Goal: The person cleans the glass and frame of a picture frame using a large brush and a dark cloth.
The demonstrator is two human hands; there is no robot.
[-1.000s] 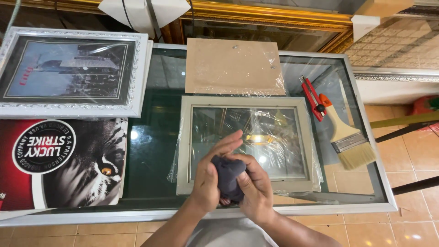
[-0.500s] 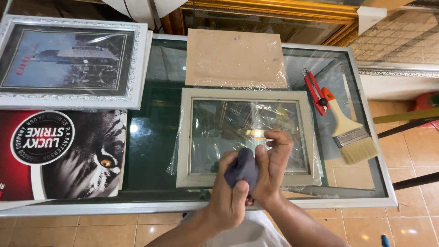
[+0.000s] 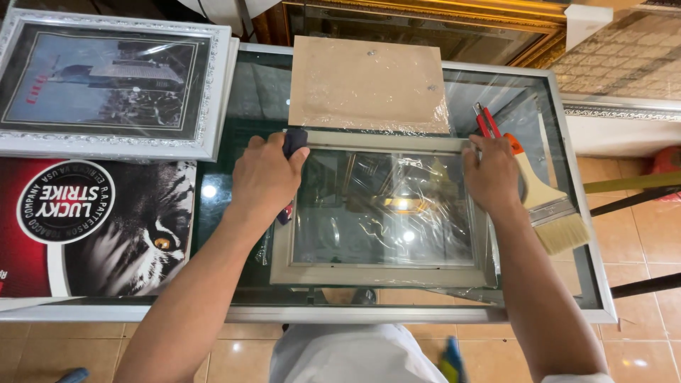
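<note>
A grey picture frame (image 3: 379, 275) with a glass pane covered in clear film lies on the glass table (image 3: 440, 313). My left hand (image 3: 266, 177) rests on the frame's far left corner, closed around a dark blue cloth (image 3: 294, 141). My right hand (image 3: 489, 174) presses flat on the frame's far right corner, fingers spread, holding nothing.
A brown backing board (image 3: 369, 84) lies behind the frame. A wide paintbrush (image 3: 550, 206) and red-handled tool (image 3: 486, 122) sit at the right. A white-framed picture (image 3: 106, 85) and a red-and-black poster (image 3: 92, 227) lie at the left. Tiled floor lies beyond the table's edges.
Both hands have parted from the frame's near middle, where they held the cloth together. The left hand carried the cloth to the far left corner; the right moved to the far right corner.
</note>
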